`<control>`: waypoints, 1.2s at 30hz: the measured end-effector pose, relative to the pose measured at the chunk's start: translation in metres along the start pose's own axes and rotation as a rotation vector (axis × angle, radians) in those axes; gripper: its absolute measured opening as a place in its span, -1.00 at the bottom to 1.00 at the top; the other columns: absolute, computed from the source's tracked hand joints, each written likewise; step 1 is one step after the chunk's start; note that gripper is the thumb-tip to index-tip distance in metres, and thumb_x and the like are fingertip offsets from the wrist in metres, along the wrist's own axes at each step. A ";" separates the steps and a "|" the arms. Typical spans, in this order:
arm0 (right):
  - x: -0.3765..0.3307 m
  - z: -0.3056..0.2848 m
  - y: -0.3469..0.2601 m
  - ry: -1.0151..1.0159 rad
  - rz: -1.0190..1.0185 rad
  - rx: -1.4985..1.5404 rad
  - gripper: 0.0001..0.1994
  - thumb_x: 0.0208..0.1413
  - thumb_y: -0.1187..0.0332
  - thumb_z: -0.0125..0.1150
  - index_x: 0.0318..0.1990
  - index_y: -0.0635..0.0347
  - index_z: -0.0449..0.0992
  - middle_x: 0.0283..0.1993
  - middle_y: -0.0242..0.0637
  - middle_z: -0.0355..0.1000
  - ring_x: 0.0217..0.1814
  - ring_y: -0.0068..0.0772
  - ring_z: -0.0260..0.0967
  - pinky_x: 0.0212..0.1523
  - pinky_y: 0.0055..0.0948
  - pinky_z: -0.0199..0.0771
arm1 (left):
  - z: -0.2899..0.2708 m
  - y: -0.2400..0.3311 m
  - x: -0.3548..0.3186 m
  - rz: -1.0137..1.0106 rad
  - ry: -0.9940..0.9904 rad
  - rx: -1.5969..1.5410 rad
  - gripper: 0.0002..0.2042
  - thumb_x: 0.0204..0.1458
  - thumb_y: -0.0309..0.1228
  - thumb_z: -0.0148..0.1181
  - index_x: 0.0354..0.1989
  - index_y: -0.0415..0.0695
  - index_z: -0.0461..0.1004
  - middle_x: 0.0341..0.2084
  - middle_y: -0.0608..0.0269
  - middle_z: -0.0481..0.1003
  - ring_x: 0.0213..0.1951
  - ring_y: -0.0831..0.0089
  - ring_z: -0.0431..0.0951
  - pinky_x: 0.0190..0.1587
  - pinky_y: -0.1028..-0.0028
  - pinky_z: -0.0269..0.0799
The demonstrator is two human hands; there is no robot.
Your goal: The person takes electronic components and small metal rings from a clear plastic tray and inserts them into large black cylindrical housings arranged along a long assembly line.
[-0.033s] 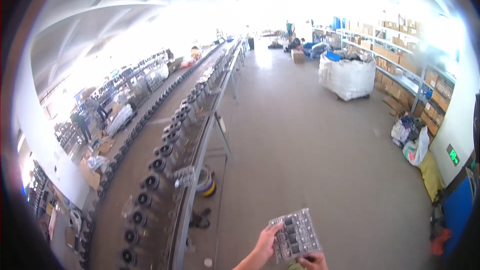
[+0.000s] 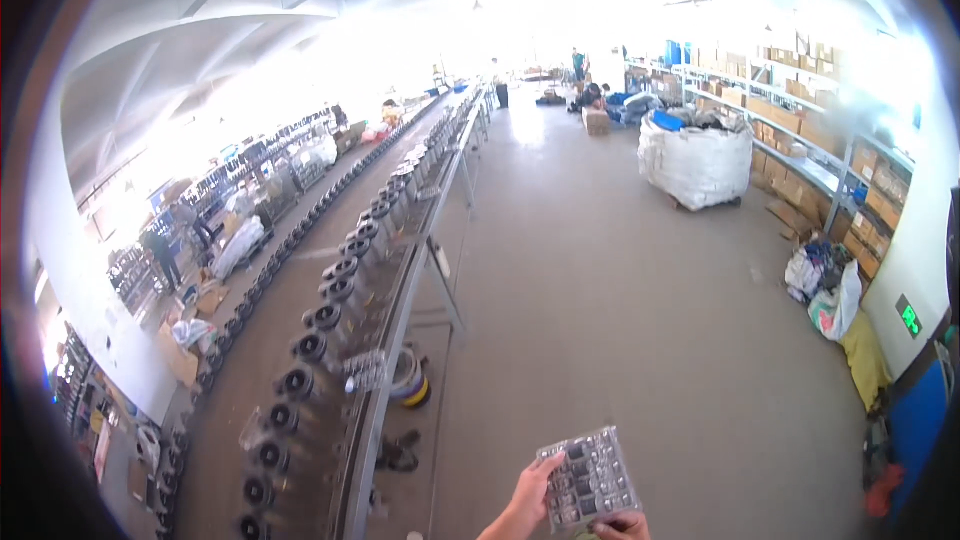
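Clear plastic, nearest of all: a tray (image 2: 604, 475) of small compartments, held tilted above the grey floor (image 2: 600, 320), low in view and right of centre. Left hand (image 2: 530, 492) has it by the left edge, thumb pressed flat over the upper corner, fingers hidden beneath; right hand (image 2: 622, 528) pinches the near edge toward its right end, fingertips bent in. Some cells hold dark pieces, the rest glint; contents too small to tell. Left of the hands, well apart, a long bench (image 2: 400, 310) with a metal rail; on it, a file of round grey parts (image 2: 310, 347) with dark rings. Second clear tray, the bench tray (image 2: 365, 372), sits at the rail. Below, a roll (image 2: 412, 392) banded yellow, partly hidden by the bench. Farther left, another row (image 2: 262, 285) of dark round pieces curves away. Right side: yellow sack (image 2: 865, 360) against the wall, green sign (image 2: 909, 317) above. Beyond, a bulging white bulk bag (image 2: 697, 168), then shelves (image 2: 845, 180) stacked with cartons. Far end, a standing person (image 2: 578, 64), washed by glare.
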State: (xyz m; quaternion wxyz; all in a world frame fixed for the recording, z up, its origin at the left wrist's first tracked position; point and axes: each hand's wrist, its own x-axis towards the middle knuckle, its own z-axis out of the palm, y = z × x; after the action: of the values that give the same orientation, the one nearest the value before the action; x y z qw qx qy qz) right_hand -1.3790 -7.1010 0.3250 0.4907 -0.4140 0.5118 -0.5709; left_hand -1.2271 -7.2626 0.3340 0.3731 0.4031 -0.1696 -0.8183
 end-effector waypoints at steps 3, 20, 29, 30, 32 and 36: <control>0.156 -0.008 -0.006 -0.102 -0.191 -0.065 -0.91 0.13 0.49 0.36 -0.36 0.34 0.60 -0.45 -0.41 0.46 -0.38 -0.60 0.34 -0.35 -0.44 0.41 | -0.022 0.052 0.148 -0.075 -0.020 -0.134 -0.72 0.25 -0.29 0.16 -0.02 -0.25 0.51 -0.18 0.05 0.64 -0.16 0.17 0.67 -0.03 0.07 0.63; 0.978 0.012 -0.023 -0.133 0.184 0.337 -0.77 0.35 0.29 0.11 -0.31 0.26 0.49 -0.28 -0.31 0.47 -0.27 -0.47 0.39 -0.23 -0.46 0.40 | 0.034 0.499 0.665 0.050 0.157 -0.665 -0.61 0.16 -0.27 0.12 0.10 -0.20 0.54 0.03 -0.01 0.56 0.12 -0.03 0.50 0.22 -0.13 0.37; 1.329 -0.102 -0.333 -0.091 -1.259 0.028 -0.30 0.29 -0.38 -0.24 -0.71 -0.03 0.12 -0.73 -0.48 0.16 -0.35 -0.24 0.50 -0.12 -0.22 0.21 | 0.247 0.798 1.026 0.323 -0.106 0.170 -0.57 0.29 -0.12 -0.12 0.05 -0.20 0.48 -0.05 0.16 0.57 -0.06 0.28 0.60 0.01 0.19 0.56; 1.357 -0.110 -0.349 -0.113 -1.366 -0.013 -0.30 0.29 -0.37 -0.24 -0.70 -0.02 0.13 -0.73 -0.48 0.16 -0.35 -0.24 0.50 -0.13 -0.22 0.21 | 0.264 0.816 1.076 0.353 -0.128 0.248 -0.57 0.29 -0.12 -0.12 0.04 -0.21 0.48 -0.06 0.17 0.57 -0.07 0.29 0.60 0.00 0.20 0.56; 1.445 -0.125 -0.364 -0.187 -1.493 -0.032 -0.31 0.29 -0.37 -0.23 -0.69 -0.02 0.14 -0.72 -0.47 0.17 -0.34 -0.24 0.49 -0.13 -0.23 0.22 | 0.280 0.864 1.165 0.372 -0.123 0.211 -0.58 0.29 -0.13 -0.12 0.04 -0.23 0.47 -0.09 0.17 0.56 -0.08 0.28 0.60 -0.03 0.20 0.58; 1.637 -0.148 -0.383 -0.290 -1.552 -0.037 -0.32 0.30 -0.35 -0.22 -0.68 0.00 0.17 -0.70 -0.46 0.18 -0.32 -0.23 0.48 -0.15 -0.24 0.24 | 0.321 0.938 1.308 0.383 -0.056 0.275 -0.59 0.22 -0.19 -0.02 0.06 -0.26 0.45 -0.11 0.19 0.56 -0.11 0.33 0.60 -0.05 0.27 0.58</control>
State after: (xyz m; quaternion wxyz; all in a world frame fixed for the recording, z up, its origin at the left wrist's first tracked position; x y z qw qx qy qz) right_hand -1.8626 -8.6874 0.6359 0.0068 -0.7313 0.0170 -0.6818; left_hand -1.5533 -8.8702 0.3771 0.4581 0.3877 -0.3632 -0.7127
